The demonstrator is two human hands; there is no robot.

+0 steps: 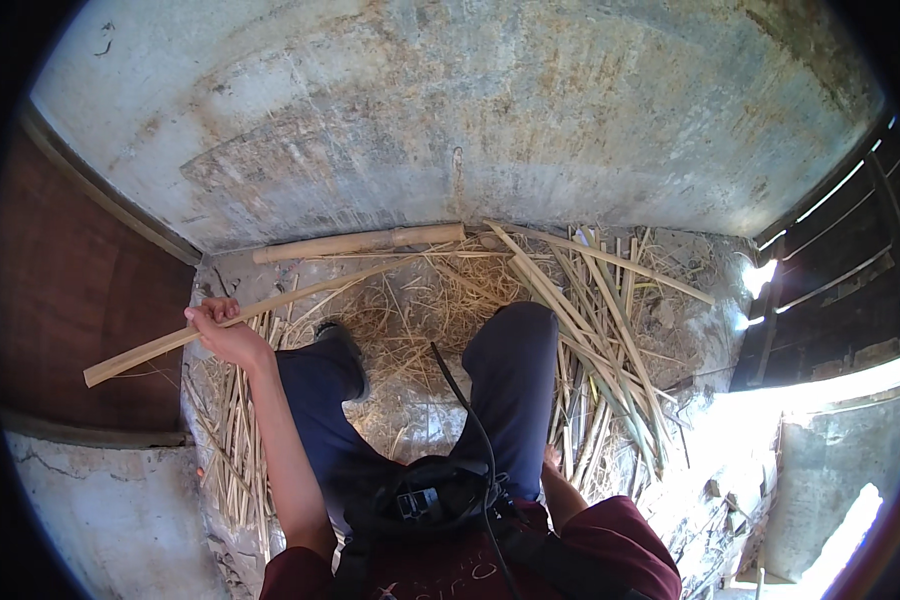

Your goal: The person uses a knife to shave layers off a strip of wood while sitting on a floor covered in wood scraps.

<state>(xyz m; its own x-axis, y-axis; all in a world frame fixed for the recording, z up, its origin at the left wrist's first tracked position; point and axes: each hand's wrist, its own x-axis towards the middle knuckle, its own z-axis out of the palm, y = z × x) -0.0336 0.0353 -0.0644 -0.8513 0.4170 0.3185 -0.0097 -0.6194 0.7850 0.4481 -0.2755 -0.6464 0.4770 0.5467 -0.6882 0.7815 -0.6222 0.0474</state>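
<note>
My left hand (222, 328) is closed around a long flat bamboo strip (300, 292), which runs from the lower left up toward the right across the floor. My right hand (552, 460) is mostly hidden behind my right leg (515, 370); only a bit of it shows near the bamboo splints, so its grip is unclear. I am seated with both legs in dark trousers stretched over straw. A thick bamboo pole (360, 242) lies along the foot of the concrete wall.
Several long bamboo splints (595, 330) lie fanned out at my right. Dry straw and shavings (420, 300) cover the floor. A concrete wall (450, 110) stands ahead, a dark wooden panel (70, 290) at left, and bright sunlight falls at right.
</note>
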